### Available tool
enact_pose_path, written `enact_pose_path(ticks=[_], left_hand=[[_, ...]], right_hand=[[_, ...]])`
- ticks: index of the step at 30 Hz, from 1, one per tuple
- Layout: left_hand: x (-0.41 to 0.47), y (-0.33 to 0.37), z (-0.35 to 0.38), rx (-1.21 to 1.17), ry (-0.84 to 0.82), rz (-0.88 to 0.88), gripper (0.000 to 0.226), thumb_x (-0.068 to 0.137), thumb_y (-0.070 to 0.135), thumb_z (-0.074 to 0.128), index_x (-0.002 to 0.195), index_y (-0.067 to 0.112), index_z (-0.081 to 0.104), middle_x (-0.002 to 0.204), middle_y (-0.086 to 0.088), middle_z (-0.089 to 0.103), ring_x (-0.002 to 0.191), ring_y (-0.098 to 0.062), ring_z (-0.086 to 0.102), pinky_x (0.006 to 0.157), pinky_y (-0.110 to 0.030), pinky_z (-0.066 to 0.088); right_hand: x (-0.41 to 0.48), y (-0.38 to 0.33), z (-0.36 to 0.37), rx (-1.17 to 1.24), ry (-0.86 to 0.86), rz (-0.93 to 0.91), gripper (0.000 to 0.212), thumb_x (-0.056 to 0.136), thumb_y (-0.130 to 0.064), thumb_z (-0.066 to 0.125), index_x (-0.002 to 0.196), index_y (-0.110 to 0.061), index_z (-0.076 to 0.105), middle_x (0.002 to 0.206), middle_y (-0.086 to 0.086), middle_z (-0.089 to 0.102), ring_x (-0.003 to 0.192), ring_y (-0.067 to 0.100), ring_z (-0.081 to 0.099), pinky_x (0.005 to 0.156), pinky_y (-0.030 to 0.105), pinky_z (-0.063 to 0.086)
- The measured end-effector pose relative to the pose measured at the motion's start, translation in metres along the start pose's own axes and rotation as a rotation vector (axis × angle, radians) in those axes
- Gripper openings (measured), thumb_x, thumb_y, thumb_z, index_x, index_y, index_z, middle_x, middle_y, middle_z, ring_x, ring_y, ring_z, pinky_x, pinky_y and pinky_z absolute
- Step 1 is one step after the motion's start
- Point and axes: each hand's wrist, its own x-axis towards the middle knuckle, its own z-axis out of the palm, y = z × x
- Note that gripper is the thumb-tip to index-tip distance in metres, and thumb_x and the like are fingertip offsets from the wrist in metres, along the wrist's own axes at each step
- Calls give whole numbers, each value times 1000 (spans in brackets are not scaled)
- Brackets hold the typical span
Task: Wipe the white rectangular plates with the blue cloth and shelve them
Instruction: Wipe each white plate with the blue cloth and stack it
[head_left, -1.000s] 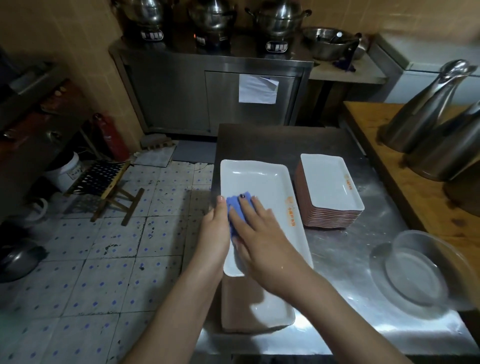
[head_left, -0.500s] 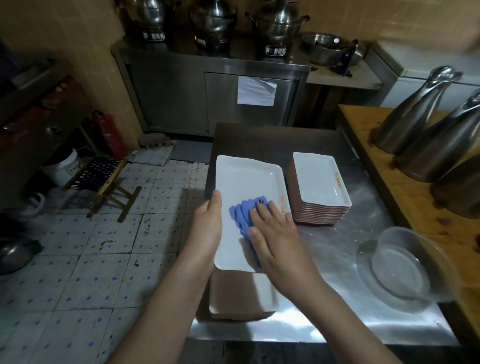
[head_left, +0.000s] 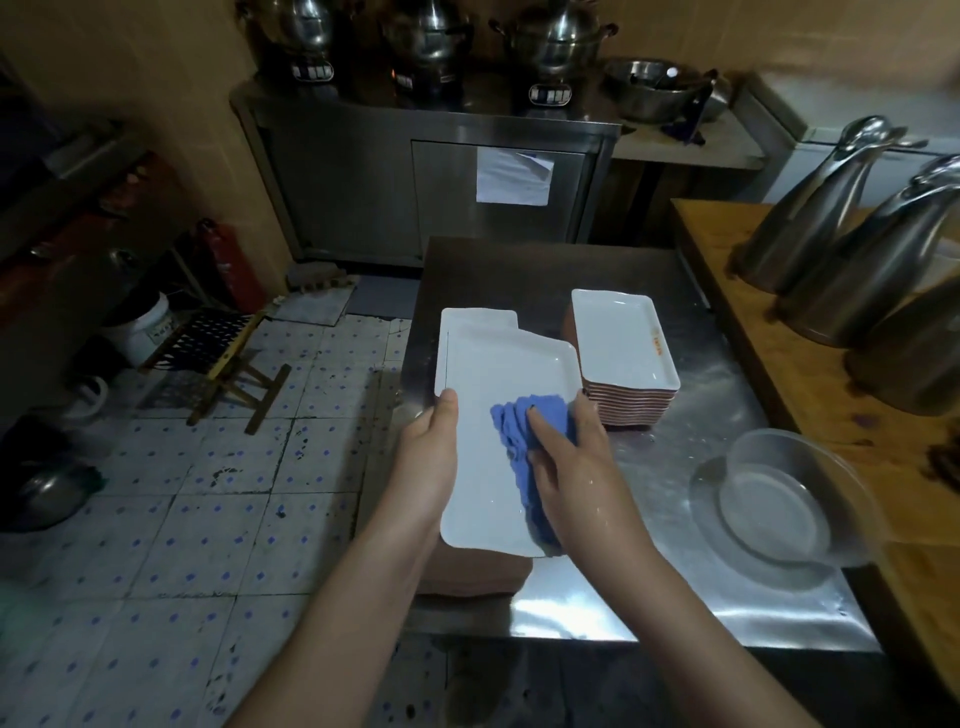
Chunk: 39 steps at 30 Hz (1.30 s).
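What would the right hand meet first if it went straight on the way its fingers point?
Likely the far rim of the white plate; the right hand, on the blue cloth, would pass left of the plate stack.

Two hands show: the left hand (head_left: 428, 457) and the right hand (head_left: 576, 467). There is one blue cloth (head_left: 522, 441) and one single white plate (head_left: 493, 374). There are two plate stacks: the right stack (head_left: 618, 343) and the near stack (head_left: 467, 571). Far off stand three steel pots (head_left: 550, 41) and one steel bowl (head_left: 649, 96); right, three steel jugs (head_left: 810, 218); near right, one glass bowl (head_left: 779, 499).
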Motion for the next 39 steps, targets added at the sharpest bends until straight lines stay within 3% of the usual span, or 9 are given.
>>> enact_pose_path(ticks=[3,8,10,13,17,22,27,35,39], left_hand=[[-5,-5,3,23,17,14,36,96,47,38,77,27,61,73,11,68,70,-10,66,55,-20,49],[-9,-18,-4,17,24,-9,37,96,48,38,75,30,63,69,12,71,63,-7,69,47,-17,49],[-11,-23,-7,20,32,-18,37,97,47,37,76,30,62,72,12,70,65,-6,67,46,-17,47],[-11,-31,-12,3,23,-49,36,98,44,38,78,28,63,66,14,69,57,-1,66,42,-14,46],[-7,-41,-19,4,22,-107,35,98,43,37,80,28,62,61,15,69,54,-1,66,41,-15,46],[6,-58,-26,77,34,-200,36,98,45,36,87,25,64,80,5,71,72,-13,68,55,-24,52],[16,-75,-30,136,34,-257,41,97,48,34,110,20,62,104,-5,69,94,-25,66,88,-43,52],[34,-85,-36,267,94,-170,31,97,44,37,88,24,59,87,3,64,83,-18,61,80,-31,50],[41,-92,-38,613,189,6,39,96,33,43,76,2,55,65,-6,50,57,-17,42,51,-26,29]], right_hand=[[16,-1,-4,4,122,116,26,95,-43,47,118,-30,49,111,-5,60,100,13,59,76,22,41],[14,12,-6,-255,150,-10,28,96,-20,45,120,-13,57,114,5,55,107,26,50,81,24,37],[13,18,-4,-144,199,-35,19,97,-19,44,107,-15,59,104,1,57,97,24,52,74,14,39],[15,16,-7,218,205,36,20,95,-32,45,90,-19,60,92,4,63,86,21,59,77,24,48],[26,22,-20,87,237,61,35,84,-13,65,117,-21,57,91,-17,55,74,-7,50,60,-4,36],[34,28,-31,403,71,363,17,79,-7,71,88,-19,62,86,-5,66,79,12,62,59,22,46],[35,33,-35,752,-71,594,25,79,0,69,99,-13,60,94,9,66,80,26,65,58,35,52],[40,43,-20,809,-120,632,12,90,-6,59,98,-14,56,99,11,63,87,26,61,71,39,51],[43,46,-12,748,-95,645,17,87,-7,63,102,-12,57,95,9,64,81,23,62,62,34,49]])
